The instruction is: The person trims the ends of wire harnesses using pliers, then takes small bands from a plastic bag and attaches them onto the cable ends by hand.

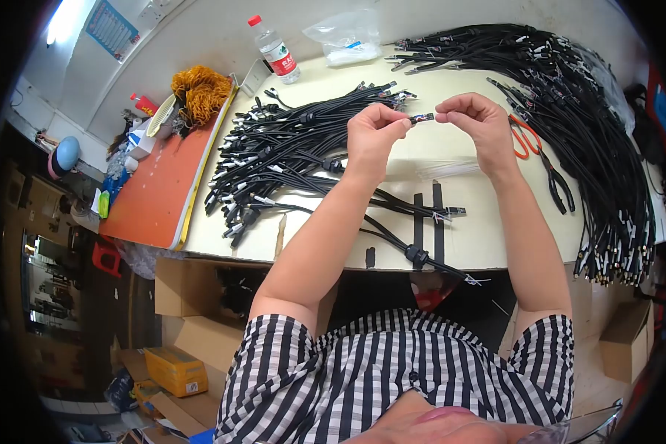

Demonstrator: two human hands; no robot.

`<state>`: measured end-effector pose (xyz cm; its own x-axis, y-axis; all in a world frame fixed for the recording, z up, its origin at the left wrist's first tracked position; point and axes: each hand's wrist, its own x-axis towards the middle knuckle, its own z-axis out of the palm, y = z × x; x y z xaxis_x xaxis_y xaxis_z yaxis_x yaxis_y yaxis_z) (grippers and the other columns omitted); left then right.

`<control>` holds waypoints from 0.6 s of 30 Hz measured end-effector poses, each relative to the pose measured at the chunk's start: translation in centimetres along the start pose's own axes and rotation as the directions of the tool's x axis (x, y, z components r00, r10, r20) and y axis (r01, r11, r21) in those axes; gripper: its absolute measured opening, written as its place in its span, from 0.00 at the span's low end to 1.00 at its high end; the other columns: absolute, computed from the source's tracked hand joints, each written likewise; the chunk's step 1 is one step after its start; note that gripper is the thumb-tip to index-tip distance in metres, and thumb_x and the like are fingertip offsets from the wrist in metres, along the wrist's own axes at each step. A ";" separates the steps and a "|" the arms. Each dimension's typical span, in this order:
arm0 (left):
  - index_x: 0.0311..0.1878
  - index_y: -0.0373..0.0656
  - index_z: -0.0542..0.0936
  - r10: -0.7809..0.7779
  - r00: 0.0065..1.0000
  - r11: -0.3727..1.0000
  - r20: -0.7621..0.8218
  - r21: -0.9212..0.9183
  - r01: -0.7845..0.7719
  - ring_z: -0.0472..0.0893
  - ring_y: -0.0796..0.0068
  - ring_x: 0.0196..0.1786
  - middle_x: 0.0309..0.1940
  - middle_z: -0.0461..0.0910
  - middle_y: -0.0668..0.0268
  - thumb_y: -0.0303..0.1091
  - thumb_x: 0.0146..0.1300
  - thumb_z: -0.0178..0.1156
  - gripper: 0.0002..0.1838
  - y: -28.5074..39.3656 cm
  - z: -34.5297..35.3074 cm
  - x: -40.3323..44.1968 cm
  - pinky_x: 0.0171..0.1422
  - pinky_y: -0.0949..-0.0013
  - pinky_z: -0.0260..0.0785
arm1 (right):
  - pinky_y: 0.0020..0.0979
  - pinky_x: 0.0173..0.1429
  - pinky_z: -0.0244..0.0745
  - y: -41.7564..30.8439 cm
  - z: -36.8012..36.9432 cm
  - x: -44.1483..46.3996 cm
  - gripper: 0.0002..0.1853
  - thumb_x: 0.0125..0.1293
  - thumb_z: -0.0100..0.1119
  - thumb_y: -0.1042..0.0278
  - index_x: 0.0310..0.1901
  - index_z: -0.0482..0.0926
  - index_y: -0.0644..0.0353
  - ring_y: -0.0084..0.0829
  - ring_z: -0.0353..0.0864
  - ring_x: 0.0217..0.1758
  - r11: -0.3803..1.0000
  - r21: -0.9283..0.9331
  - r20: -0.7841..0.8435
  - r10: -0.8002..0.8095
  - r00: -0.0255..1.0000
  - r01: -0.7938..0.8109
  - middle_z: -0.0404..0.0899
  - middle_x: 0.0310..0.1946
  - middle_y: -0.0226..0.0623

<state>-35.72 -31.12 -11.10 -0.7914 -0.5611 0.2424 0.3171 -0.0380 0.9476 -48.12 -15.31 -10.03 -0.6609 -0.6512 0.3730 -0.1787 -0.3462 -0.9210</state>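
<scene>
My left hand [376, 140] pinches the end of a black cable between thumb and forefinger. A small connector with bits of coloured wire [422, 118] sticks out from those fingertips to the right. Facing it, my right hand [482, 132] has thumb and forefinger pressed together at the connector's right end; anything between them is too small to make out. Under my left forearm spreads a pile of black cables [288, 148] with connector ends. A cable with a black lump [416, 257] hangs past the table's front edge. Thin clear strips [448, 170] lie below my hands.
A tool with orange handles [524, 139] lies right of my right hand. Beyond it a large cable bundle [607, 163] drapes over the right edge. A water bottle [277, 52] and plastic bag [345, 41] stand at the back. An orange board [166, 174] is at left, cardboard boxes [185, 285] below.
</scene>
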 end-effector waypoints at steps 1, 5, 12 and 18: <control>0.35 0.36 0.81 -0.001 1.000 1.000 0.000 -0.002 0.001 0.76 0.82 0.30 0.27 0.81 0.67 0.20 0.55 0.66 0.04 0.0 -0.1 0.0 0.37 0.78 0.67 | 0.25 0.52 0.77 -0.2 0.1 -0.1 0.07 0.62 0.60 0.82 0.40 0.83 0.66 0.25 0.83 0.39 0.999 0.036 -0.014 0.003 1.000 -0.002 0.85 0.38 0.38; 0.34 0.36 0.81 0.005 1.000 1.000 -0.007 -0.005 -0.005 0.76 0.82 0.30 0.27 0.81 0.67 0.20 0.55 0.66 0.04 0.0 -0.3 0.0 0.37 0.78 0.66 | 0.25 0.52 0.76 0.6 -0.2 0.2 0.06 0.61 0.60 0.82 0.40 0.83 0.66 0.24 0.83 0.38 0.998 0.053 -0.033 -0.037 0.999 0.039 0.85 0.36 0.37; 0.34 0.36 0.81 0.019 1.000 0.999 -0.021 0.037 -0.018 0.77 0.82 0.30 0.27 0.82 0.66 0.19 0.54 0.66 0.05 0.1 -0.1 -0.1 0.38 0.78 0.68 | 0.22 0.49 0.76 0.5 -0.6 0.2 0.05 0.61 0.60 0.82 0.38 0.83 0.65 0.21 0.81 0.37 0.991 -0.133 -0.102 -0.032 0.994 0.019 0.84 0.35 0.31; 0.34 0.36 0.81 0.031 1.000 0.998 -0.001 0.050 -0.030 0.77 0.82 0.30 0.27 0.82 0.66 0.19 0.54 0.66 0.05 0.2 0.2 -0.3 0.38 0.77 0.68 | 0.23 0.49 0.76 -0.1 0.0 -0.2 0.05 0.59 0.60 0.85 0.36 0.82 0.66 0.22 0.81 0.40 0.925 -0.344 -0.077 -0.199 0.977 0.161 0.83 0.35 0.32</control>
<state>-35.52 -30.79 -10.95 -0.7808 -0.5629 0.2710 0.3145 0.0206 0.9490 -48.00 -15.11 -10.03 -0.6666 -0.5152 0.5388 -0.5226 -0.1924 -0.8306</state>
